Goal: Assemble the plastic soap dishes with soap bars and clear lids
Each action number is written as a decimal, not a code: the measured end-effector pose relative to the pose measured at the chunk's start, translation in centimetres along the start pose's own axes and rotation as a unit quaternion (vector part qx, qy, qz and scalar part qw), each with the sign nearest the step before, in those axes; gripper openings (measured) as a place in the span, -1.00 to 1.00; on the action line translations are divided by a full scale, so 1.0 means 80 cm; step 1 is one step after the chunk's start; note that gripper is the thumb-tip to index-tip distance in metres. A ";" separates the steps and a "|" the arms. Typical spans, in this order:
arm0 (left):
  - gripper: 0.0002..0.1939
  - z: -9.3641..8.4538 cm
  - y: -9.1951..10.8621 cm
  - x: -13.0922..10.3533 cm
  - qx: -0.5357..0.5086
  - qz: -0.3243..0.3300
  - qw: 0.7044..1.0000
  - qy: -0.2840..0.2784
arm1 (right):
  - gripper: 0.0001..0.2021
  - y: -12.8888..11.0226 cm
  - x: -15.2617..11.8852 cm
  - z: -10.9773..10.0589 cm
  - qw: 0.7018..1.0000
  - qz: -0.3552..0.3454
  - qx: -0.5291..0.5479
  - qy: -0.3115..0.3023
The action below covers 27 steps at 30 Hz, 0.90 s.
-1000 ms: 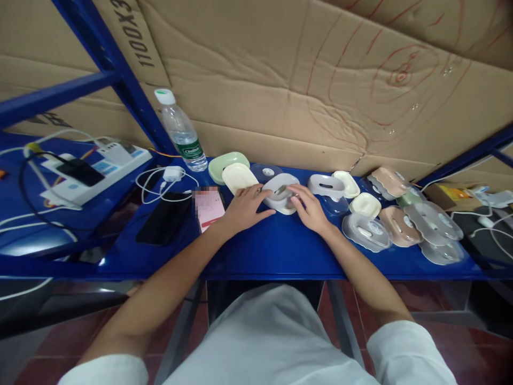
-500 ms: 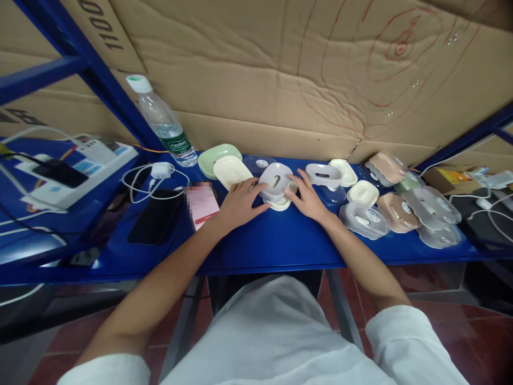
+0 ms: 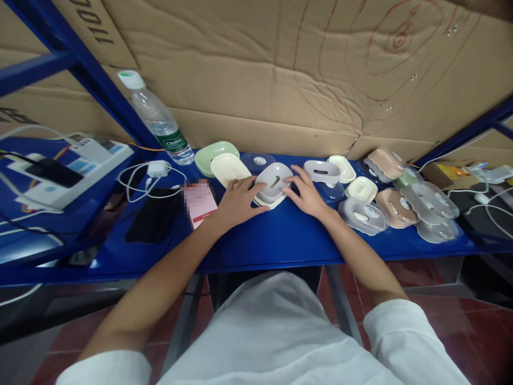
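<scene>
A grey soap dish (image 3: 273,183) with a slot in its floor sits tilted over a cream soap dish piece (image 3: 276,203), mostly covered by it. From the left, my left hand (image 3: 239,202) grips the grey dish's edge, thumb stretched toward the cream rim. My right hand (image 3: 305,192) closes its fingertips on the dish's right edge. Just behind are a cream oval tray (image 3: 228,168), a green dish (image 3: 204,159) and a clear lid (image 3: 254,161). Another grey slotted dish (image 3: 316,167) lies right of my right hand.
Lidded soap boxes in grey (image 3: 363,216) and brown (image 3: 395,208) crowd the right side, beside stacked clear lids (image 3: 433,200). On the left stand a water bottle (image 3: 162,125), a charger (image 3: 158,168), a dark phone (image 3: 150,219), a pink-screened phone (image 3: 202,203) and a power strip (image 3: 80,171).
The grey dish has turned and shifted slightly left over the cream piece, with both hands still on it. The whole view has moved a little.
</scene>
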<state>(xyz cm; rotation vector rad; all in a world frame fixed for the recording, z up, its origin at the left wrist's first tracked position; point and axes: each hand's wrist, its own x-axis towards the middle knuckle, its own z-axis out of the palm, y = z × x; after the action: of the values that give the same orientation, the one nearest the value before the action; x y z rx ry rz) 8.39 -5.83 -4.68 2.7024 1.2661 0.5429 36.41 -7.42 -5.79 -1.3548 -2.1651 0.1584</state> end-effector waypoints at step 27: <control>-0.54 -0.009 -0.016 0.002 0.036 -0.062 0.997 0.036 | -0.70 -0.016 0.003 -0.012 0.987 -0.056 -0.124 -0.088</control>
<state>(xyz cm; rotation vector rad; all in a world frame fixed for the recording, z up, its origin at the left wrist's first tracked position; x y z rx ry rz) 7.29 -4.94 -4.31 2.6601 1.4883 0.5957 35.83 -8.05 -4.36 -1.3919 -2.4701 -0.0377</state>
